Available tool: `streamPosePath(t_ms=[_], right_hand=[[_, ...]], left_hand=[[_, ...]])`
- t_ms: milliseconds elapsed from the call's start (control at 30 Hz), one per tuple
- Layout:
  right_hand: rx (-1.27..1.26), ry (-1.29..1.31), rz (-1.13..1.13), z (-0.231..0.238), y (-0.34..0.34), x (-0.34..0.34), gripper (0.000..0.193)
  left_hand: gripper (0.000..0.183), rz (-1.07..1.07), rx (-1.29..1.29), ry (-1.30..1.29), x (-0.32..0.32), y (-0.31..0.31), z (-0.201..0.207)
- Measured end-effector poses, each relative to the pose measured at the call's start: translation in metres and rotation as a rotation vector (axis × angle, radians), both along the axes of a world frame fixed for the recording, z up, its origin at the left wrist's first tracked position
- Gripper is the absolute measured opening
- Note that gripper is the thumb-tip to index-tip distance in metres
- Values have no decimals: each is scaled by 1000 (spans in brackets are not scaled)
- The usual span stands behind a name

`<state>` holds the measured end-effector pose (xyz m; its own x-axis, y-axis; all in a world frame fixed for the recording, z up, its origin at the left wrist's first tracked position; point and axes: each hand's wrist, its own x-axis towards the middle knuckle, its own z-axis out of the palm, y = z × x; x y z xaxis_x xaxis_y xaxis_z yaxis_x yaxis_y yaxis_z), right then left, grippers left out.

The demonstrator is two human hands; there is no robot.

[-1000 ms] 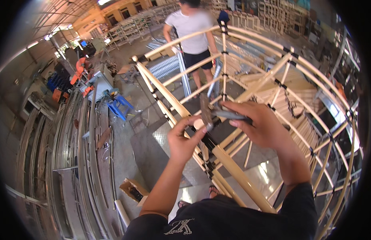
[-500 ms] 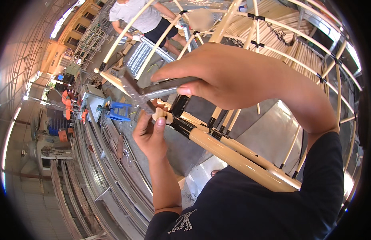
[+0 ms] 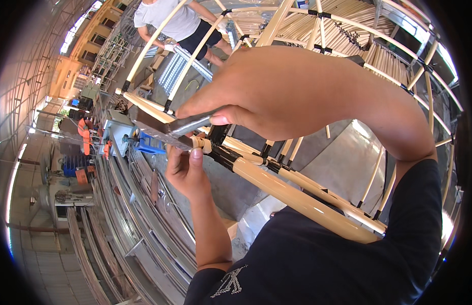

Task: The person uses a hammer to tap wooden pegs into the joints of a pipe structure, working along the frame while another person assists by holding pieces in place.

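Note:
My right hand point(image 3: 266, 96) grips the shaft of a dark metal hammer point(image 3: 160, 132). The hammer head lies against the outer end of a small beige ribbed plug point(image 3: 201, 145), and the exact contact is partly covered. Thumb and fingers of my left hand point(image 3: 187, 173) pinch this plug from below. It sits at the end of a thick beige tube point(image 3: 297, 201), next to a black-wrapped joint point(image 3: 223, 158). How deep the plug reaches into the tube end is hidden.
Beige tubes with black joints form a curved frame point(image 3: 383, 40) around me. Beyond it a person in a grey shirt point(image 3: 170, 20) holds a metal piece. Long metal bars point(image 3: 129, 203) lie at left, near a blue stool point(image 3: 151, 145). Bundled tubes point(image 3: 347, 20) are stacked at the back.
The hammer has swung lower and its head has tilted flatter, now meeting the plug's end. My left hand keeps its pinch on the plug. The whole view has shifted slightly.

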<state>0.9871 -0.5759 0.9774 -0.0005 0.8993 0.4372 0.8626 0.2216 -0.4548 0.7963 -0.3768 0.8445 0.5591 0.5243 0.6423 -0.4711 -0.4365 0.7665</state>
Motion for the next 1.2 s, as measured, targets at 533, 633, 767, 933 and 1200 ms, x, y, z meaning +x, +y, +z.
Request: streamPosePath(t_ms=[533, 633, 767, 933, 1200], right_hand=[[-38, -54, -59, -5, -1, -7, 31], [162, -10, -83, -15, 6, -7, 33], [30, -11, -47, -16, 1, -9, 33], [133, -14, -83, -20, 7, -8, 33], [270, 22, -28, -6, 5, -9, 42]], left_hand=[[31, -57, 38, 54, 0, 2, 7], [32, -68, 23, 60, -1, -1, 10], [32, -41, -29, 87, -2, 2, 8], [31, -72, -58, 73, -3, 4, 4], [36, -51, 34, 81, -6, 8, 5]])
